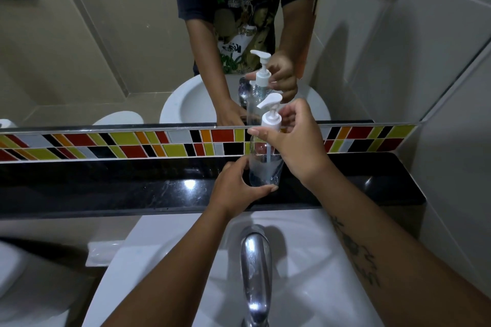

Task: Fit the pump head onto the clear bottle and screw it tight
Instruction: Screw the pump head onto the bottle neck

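Observation:
The clear bottle [261, 164] stands upright on the black ledge [106, 188] behind the sink, with a little clear liquid at its bottom. My left hand [236, 188] wraps around its base. The white pump head [270, 114] sits on the bottle's neck, its tube reaching down inside. My right hand [295, 141] grips the pump's collar from the right, thumb across the front. The mirror above repeats the bottle and both hands.
A chrome tap [255, 271] rises from the white sink [305, 260] just below my arms. A strip of coloured tiles [132, 145] runs under the mirror [106, 48]. A white toilet [16, 287] sits at the lower left, and a tiled wall [451, 87] closes the right side.

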`<state>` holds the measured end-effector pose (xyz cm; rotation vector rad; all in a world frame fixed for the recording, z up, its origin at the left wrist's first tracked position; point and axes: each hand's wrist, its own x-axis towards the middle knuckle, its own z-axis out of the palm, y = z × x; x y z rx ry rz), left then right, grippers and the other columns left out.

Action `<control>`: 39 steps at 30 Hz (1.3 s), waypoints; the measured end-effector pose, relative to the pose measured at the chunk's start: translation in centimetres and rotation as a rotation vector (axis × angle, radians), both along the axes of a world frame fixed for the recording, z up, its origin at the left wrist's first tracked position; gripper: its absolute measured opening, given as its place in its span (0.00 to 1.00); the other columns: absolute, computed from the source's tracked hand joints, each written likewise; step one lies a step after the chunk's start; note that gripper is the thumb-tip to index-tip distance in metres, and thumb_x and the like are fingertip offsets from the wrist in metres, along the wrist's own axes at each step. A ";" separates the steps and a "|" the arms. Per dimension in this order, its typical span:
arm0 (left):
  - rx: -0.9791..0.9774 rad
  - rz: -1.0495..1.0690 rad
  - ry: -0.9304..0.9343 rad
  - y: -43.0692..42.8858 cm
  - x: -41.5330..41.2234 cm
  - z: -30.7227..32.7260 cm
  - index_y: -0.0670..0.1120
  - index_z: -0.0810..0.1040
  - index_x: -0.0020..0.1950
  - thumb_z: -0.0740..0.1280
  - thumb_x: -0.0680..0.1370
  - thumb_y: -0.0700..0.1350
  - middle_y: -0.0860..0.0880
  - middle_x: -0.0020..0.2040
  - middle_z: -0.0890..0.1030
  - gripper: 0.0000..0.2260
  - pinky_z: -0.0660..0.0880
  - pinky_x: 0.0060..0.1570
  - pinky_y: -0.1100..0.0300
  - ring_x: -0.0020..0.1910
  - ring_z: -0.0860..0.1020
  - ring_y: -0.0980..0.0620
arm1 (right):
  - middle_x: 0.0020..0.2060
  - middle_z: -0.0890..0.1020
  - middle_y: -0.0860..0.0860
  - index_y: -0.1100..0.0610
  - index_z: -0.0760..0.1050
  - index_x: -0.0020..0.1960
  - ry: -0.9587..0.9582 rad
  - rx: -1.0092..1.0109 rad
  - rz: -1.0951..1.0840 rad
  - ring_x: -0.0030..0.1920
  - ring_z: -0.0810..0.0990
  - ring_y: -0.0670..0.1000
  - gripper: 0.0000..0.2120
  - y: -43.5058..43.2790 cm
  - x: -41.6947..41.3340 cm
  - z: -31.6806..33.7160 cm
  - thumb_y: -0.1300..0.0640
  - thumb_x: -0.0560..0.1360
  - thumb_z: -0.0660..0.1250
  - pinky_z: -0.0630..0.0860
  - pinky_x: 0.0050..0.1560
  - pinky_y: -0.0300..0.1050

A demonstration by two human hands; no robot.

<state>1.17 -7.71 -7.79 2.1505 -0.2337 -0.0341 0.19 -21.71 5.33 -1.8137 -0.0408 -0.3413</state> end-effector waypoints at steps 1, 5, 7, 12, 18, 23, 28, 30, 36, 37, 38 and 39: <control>0.003 -0.001 -0.002 0.0 0.0 0.0 0.60 0.75 0.65 0.77 0.63 0.65 0.53 0.60 0.80 0.33 0.75 0.54 0.57 0.59 0.75 0.54 | 0.51 0.79 0.49 0.54 0.70 0.55 0.019 0.016 0.033 0.52 0.77 0.45 0.27 -0.3 -0.1 0.1 0.54 0.63 0.80 0.74 0.47 0.32; 0.000 0.000 0.001 0.1 0.0 -0.1 0.59 0.75 0.66 0.78 0.64 0.63 0.53 0.60 0.80 0.32 0.75 0.55 0.58 0.59 0.75 0.54 | 0.59 0.80 0.46 0.50 0.73 0.65 0.114 0.013 0.262 0.59 0.78 0.44 0.22 -2.3 -0.5 0.3 0.54 0.73 0.72 0.78 0.54 0.41; -0.003 -0.001 0.001 0.1 0.0 -0.1 0.59 0.75 0.66 0.79 0.64 0.63 0.52 0.60 0.80 0.32 0.73 0.53 0.60 0.59 0.74 0.54 | 0.57 0.82 0.48 0.52 0.74 0.65 0.127 0.023 0.326 0.57 0.80 0.43 0.17 -2.9 -0.5 0.5 0.56 0.77 0.68 0.78 0.51 0.38; -0.005 0.001 0.003 0.1 0.0 -0.1 0.59 0.76 0.64 0.78 0.63 0.64 0.52 0.59 0.80 0.31 0.74 0.52 0.60 0.57 0.75 0.54 | 0.47 0.82 0.48 0.54 0.75 0.53 0.050 0.033 0.130 0.48 0.81 0.43 0.14 -1.4 -0.1 0.5 0.58 0.70 0.76 0.78 0.41 0.34; -0.003 -0.002 0.011 0.0 0.0 -0.1 0.60 0.75 0.63 0.77 0.63 0.65 0.53 0.59 0.80 0.31 0.74 0.53 0.58 0.58 0.75 0.54 | 0.56 0.78 0.45 0.49 0.70 0.61 0.048 -0.053 0.101 0.56 0.75 0.40 0.28 -1.1 -0.1 -0.1 0.51 0.65 0.79 0.73 0.53 0.36; -0.005 0.003 -0.003 0.1 0.0 -0.1 0.61 0.76 0.62 0.77 0.62 0.65 0.53 0.57 0.80 0.30 0.74 0.53 0.58 0.57 0.74 0.55 | 0.57 0.81 0.44 0.48 0.73 0.66 0.095 0.047 0.328 0.56 0.79 0.40 0.18 -2.7 -0.5 -0.1 0.57 0.77 0.67 0.76 0.49 0.32; -0.005 0.007 -0.012 0.0 0.0 -0.1 0.61 0.76 0.62 0.78 0.63 0.65 0.55 0.57 0.80 0.30 0.73 0.52 0.60 0.58 0.74 0.55 | 0.48 0.82 0.47 0.54 0.74 0.52 0.026 0.025 0.128 0.49 0.81 0.46 0.14 -1.3 -0.2 0.0 0.57 0.70 0.75 0.78 0.44 0.37; -0.006 0.008 -0.016 0.0 0.0 -0.1 0.60 0.76 0.63 0.78 0.63 0.65 0.55 0.58 0.80 0.31 0.74 0.52 0.59 0.58 0.75 0.55 | 0.47 0.80 0.49 0.57 0.71 0.52 0.006 -0.027 0.064 0.49 0.79 0.46 0.19 -0.7 -0.1 0.0 0.55 0.68 0.77 0.77 0.46 0.37; 0.001 0.005 -0.026 0.1 0.0 0.0 0.60 0.75 0.64 0.78 0.63 0.64 0.55 0.58 0.80 0.31 0.74 0.52 0.59 0.59 0.74 0.54 | 0.58 0.79 0.45 0.46 0.72 0.63 0.133 0.028 0.257 0.56 0.79 0.44 0.20 -2.1 -0.4 0.2 0.54 0.73 0.72 0.78 0.52 0.39; 0.004 0.006 -0.025 0.0 0.0 0.0 0.60 0.76 0.64 0.78 0.64 0.64 0.54 0.59 0.80 0.31 0.74 0.53 0.58 0.59 0.74 0.54 | 0.58 0.80 0.46 0.48 0.73 0.64 0.150 0.057 0.300 0.56 0.80 0.43 0.18 -2.5 -0.4 0.2 0.55 0.75 0.70 0.78 0.49 0.37; 0.007 0.007 -0.022 0.1 0.0 0.0 0.60 0.75 0.65 0.79 0.64 0.64 0.54 0.59 0.80 0.31 0.74 0.54 0.58 0.59 0.74 0.54 | 0.58 0.81 0.47 0.50 0.73 0.66 0.160 0.073 0.323 0.55 0.80 0.43 0.18 -2.8 -0.3 0.2 0.56 0.76 0.68 0.77 0.48 0.35; 0.009 0.008 -0.021 0.1 0.0 -0.1 0.60 0.75 0.65 0.79 0.64 0.64 0.54 0.59 0.80 0.32 0.74 0.54 0.58 0.59 0.74 0.54 | 0.58 0.81 0.48 0.52 0.74 0.66 0.161 0.083 0.325 0.55 0.80 0.42 0.18 -2.8 -0.3 0.3 0.57 0.77 0.68 0.77 0.47 0.34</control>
